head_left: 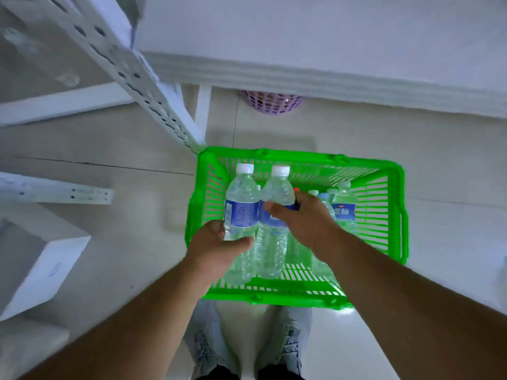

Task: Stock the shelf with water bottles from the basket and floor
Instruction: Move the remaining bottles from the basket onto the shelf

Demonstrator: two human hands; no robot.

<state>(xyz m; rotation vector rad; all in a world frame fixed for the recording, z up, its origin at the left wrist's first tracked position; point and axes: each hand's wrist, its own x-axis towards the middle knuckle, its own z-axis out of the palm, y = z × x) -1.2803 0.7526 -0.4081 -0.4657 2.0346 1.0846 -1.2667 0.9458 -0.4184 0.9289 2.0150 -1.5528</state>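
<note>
A green plastic basket point(299, 296) stands on the floor in front of my feet. My left hand point(216, 246) grips a clear water bottle point(241, 198) with a white cap and blue label, held above the basket. Beside it, my right hand point(299, 218) grips a second such bottle point(274, 242) round its label. Several more bottles point(344, 207) stand in the basket's right half, partly hidden by my right hand. The white metal shelf unit point(131, 75) rises at the left, with a blurred bottle on it at the top left.
A purple mesh bin point(270, 102) sits under a white ledge beyond the basket. A white box point(41, 267) lies on the floor at the left, near a loose perforated bar point(63, 192). My shoes point(204, 349) stand just behind the basket.
</note>
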